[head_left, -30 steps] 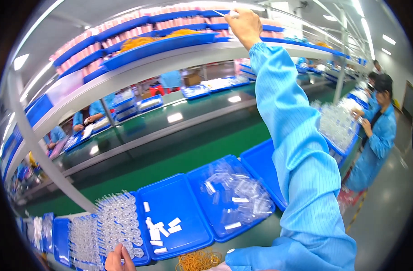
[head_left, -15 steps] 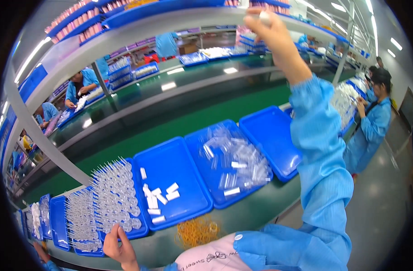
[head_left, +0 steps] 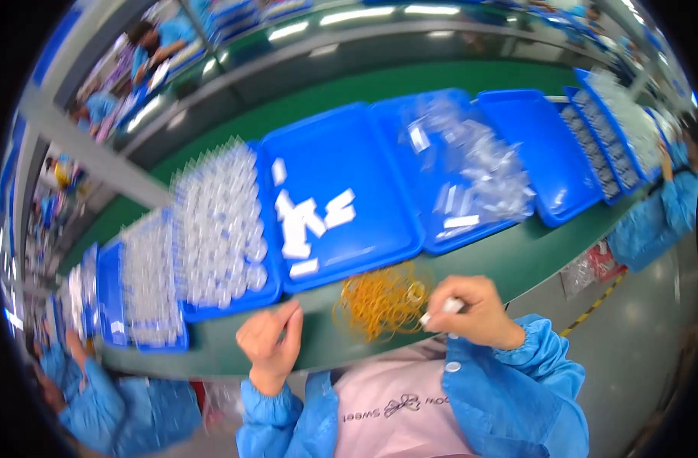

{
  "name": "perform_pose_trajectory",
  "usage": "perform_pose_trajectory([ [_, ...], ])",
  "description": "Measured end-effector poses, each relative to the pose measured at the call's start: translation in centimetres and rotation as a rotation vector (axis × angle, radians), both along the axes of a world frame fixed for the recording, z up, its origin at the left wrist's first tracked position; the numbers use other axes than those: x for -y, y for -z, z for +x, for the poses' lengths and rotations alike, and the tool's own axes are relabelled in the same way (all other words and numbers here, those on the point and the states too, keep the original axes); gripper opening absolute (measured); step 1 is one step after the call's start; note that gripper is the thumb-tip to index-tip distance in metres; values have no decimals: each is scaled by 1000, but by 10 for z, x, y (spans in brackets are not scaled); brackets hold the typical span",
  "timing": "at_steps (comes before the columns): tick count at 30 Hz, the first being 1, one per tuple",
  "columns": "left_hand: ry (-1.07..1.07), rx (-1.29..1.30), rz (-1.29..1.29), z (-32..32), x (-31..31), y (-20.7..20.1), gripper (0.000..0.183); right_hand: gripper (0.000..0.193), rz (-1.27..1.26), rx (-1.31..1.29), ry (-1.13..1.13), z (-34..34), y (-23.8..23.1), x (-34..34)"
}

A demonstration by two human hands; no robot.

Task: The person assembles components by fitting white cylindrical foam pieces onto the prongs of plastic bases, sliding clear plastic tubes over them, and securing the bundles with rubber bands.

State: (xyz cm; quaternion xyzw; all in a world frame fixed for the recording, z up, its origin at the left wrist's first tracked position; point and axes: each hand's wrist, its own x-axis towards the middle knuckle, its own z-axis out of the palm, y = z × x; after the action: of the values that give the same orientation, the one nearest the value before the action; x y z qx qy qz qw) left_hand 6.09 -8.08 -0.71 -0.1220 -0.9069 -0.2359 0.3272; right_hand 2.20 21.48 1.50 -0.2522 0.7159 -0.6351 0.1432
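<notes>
My right hand is closed around a small white piece, whose kind I cannot make out, just right of a heap of yellow rubber bands. My left hand is curled with its thumb raised, over the bench edge to the left of the rubber bands; whether anything is inside it is hidden. Ahead of both hands, a blue tray holds several short white tube-like pieces, mostly along its left side. To its right, another blue tray carries a loose pile of clear plastic pieces.
Left of the white pieces, clear thin-tipped parts stand packed in a blue tray. A bare blue tray lies on the right. The green bench runs across. Co-workers in blue sit at left and right; a grey post slants at left.
My right hand has come down from high above the trays to beside the rubber bands, carrying the white piece. My left hand is now nearer the rubber bands. The view has tilted downward.
</notes>
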Motion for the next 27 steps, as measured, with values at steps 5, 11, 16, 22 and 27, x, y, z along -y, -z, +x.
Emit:
perform_pose_trajectory([
  [5, -186, -39, 79, 15, 17, 17, 15, 11, -220, 307, 83, -2, -7, 19],
  [11, -320, -46, 156, 22, 32, 29, 15, 15, -211, 154, -28, 3, 8, 8],
  [16, -283, 16, 70, -2, 42, 22, 14, 16, -211, 455, 95, 16, -10, 28],
  [22, -308, 270, -47, -36, 50, 12, 30, 22, -183, 160, -172, 3, 5, 6],
  [27, -409, 250, -108, -41, 56, 12, 25, 22, -217, 166, 65, 9, 6, 10],
])
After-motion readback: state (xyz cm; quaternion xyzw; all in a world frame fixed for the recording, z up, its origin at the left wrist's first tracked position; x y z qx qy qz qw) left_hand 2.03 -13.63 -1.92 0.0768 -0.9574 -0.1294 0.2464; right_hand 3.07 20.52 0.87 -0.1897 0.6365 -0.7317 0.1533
